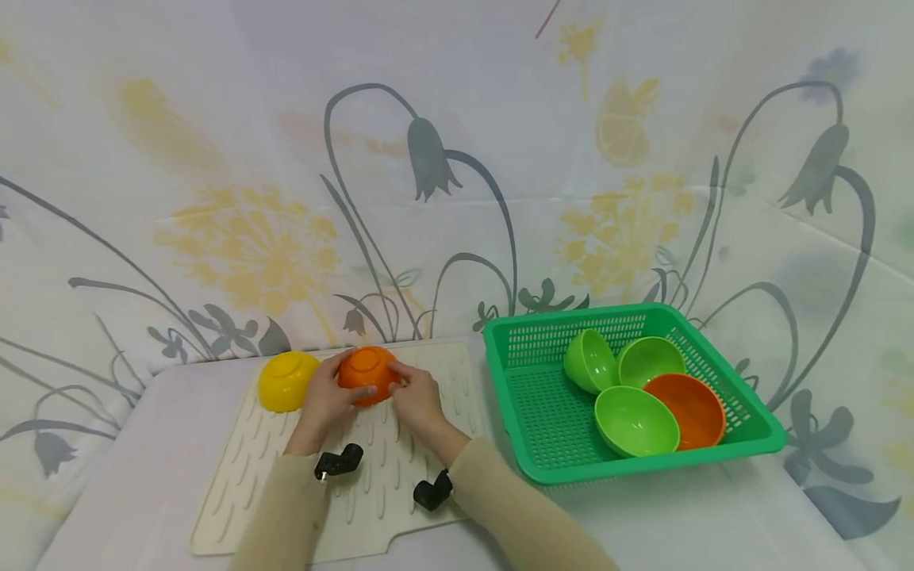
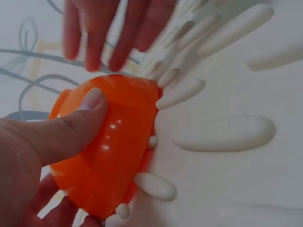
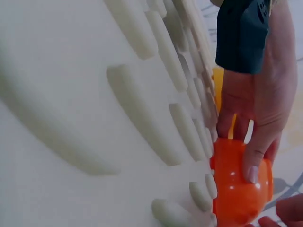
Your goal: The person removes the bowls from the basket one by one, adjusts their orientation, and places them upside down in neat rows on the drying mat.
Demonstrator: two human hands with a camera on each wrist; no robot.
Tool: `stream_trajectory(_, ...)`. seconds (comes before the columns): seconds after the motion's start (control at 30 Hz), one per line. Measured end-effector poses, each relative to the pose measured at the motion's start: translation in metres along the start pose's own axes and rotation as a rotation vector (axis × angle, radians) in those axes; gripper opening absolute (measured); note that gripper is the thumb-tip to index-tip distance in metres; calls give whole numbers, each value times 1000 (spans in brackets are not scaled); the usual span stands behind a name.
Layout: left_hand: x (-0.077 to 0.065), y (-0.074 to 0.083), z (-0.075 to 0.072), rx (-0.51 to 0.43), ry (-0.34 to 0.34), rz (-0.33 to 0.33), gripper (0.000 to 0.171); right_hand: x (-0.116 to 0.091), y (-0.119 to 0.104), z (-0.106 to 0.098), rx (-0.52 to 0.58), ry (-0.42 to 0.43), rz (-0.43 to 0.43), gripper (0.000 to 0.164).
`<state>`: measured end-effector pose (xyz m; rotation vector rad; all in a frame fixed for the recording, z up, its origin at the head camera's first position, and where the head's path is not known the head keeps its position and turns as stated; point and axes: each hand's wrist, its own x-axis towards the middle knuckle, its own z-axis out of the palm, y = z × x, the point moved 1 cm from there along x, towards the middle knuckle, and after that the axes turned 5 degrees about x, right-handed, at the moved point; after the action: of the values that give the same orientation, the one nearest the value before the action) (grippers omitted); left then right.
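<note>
Left hand [image 1: 330, 395] clasps upturned orange bowl [image 1: 367, 363] on ribbed mat [image 1: 227, 519]; right hand [image 1: 420, 398] just beside, fingers loosely extended. Placing step, seemingly; next calls for release.

This looks like a kitchen sort of spot at a white table [image 1: 157, 444], but I cannot tell which room. A white cloth [image 1: 500, 47] with big grey and yellow flowers [image 1: 428, 155] hangs along the far side. A pale bumpy mat [image 1: 378, 452] lies on the left, and a green basket [image 1: 539, 404] sits on the right. Both hold bright bowls [image 1: 370, 366].
</note>
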<state>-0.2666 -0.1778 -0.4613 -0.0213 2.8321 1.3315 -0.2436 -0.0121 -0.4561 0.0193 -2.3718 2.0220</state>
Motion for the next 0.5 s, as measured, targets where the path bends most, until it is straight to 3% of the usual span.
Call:
stream_trajectory(0.23,-2,2,0,-77,-4,-23,78,-9,-21,-3,103,74,-51,38)
stream_trajectory(0.5,-6,3,1,-153,-8,-26,76,-17,-66,-22,151,57,-124,36)
